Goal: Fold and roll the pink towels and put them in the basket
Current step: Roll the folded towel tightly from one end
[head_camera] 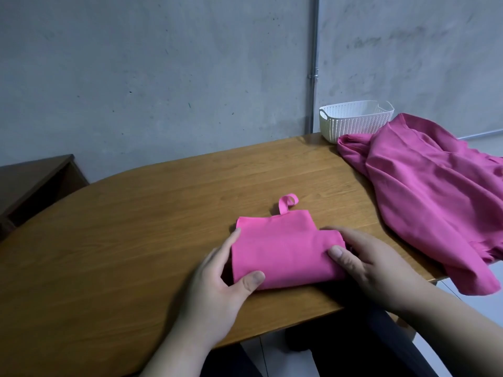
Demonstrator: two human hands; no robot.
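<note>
Thumbs press on top as the left hand (217,278) and right hand (375,265) pinch the rolled near end of the towel (283,248). It lies on the table (136,227) near its front edge. The basket (353,121) stands far right, touching a loose pile (435,191).

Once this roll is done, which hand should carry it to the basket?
Right, probably. The white basket stands far right, nearer the right hand; the left hand would cross over. Both grip the folded towel.
</note>
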